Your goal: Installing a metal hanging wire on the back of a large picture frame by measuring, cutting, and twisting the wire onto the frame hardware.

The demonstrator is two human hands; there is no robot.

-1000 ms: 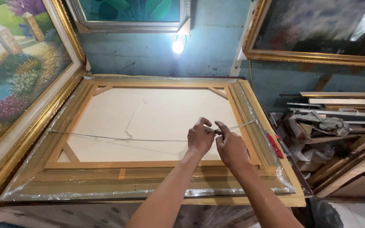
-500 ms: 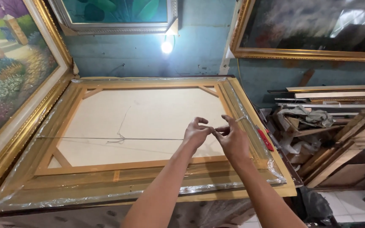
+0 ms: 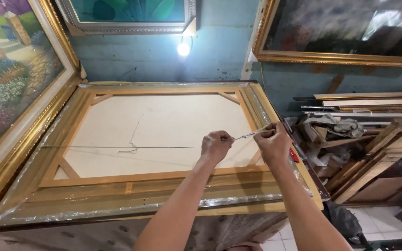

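Observation:
A large gold picture frame (image 3: 261, 107) lies face down on the table, its wooden stretcher and the pale canvas back (image 3: 164, 125) facing up. A thin hanging wire (image 3: 117, 148) runs across the back from the left rail to my hands. My left hand (image 3: 216, 145) pinches the wire over the canvas near the right rail. My right hand (image 3: 271, 143) grips the wire's end above the right side of the frame. The wire is taut between both hands.
A framed garden painting (image 3: 10, 79) leans at the left. Two more framed pictures (image 3: 131, 14) hang on the blue wall, with a lit bulb (image 3: 183, 49) between them. Stacked wood strips and rags (image 3: 350, 130) crowd the right. A red tool (image 3: 294, 155) lies by the frame's right edge.
My hands have shifted slightly right and apart, drawing the wire tighter toward the right rail. The view has moved a little left.

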